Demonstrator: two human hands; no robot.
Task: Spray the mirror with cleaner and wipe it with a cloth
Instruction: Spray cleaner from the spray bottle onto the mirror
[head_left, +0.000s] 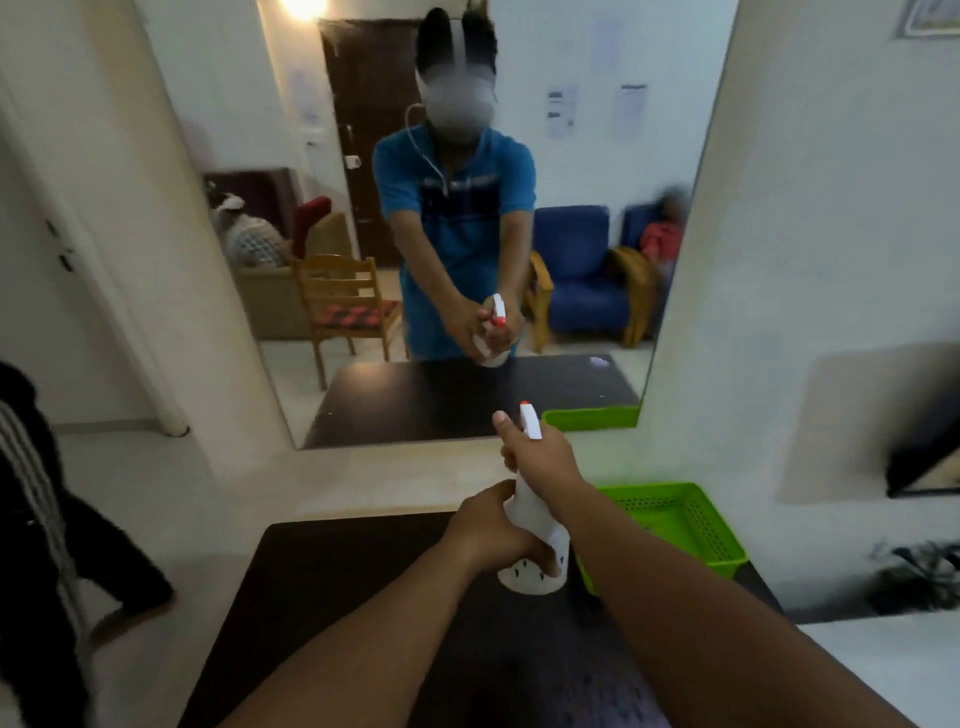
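Observation:
A tall mirror (597, 171) leans on the wall ahead, above a dark table (332, 582). Both hands hold a white spray bottle (535, 525) with a red-tipped nozzle that points toward the glass. My right hand (540, 452) wraps the bottle's neck and trigger, thumb raised beside the nozzle. My left hand (498, 530) grips the bottle's lower body. The bottle is just above or on the table; I cannot tell which. No cloth is in sight.
A green plastic basket (691, 525) sits on the table to the right of the bottle, close to my right forearm. A person in dark clothes (41, 519) stands at the left edge. A dark plant (919, 577) is low on the right.

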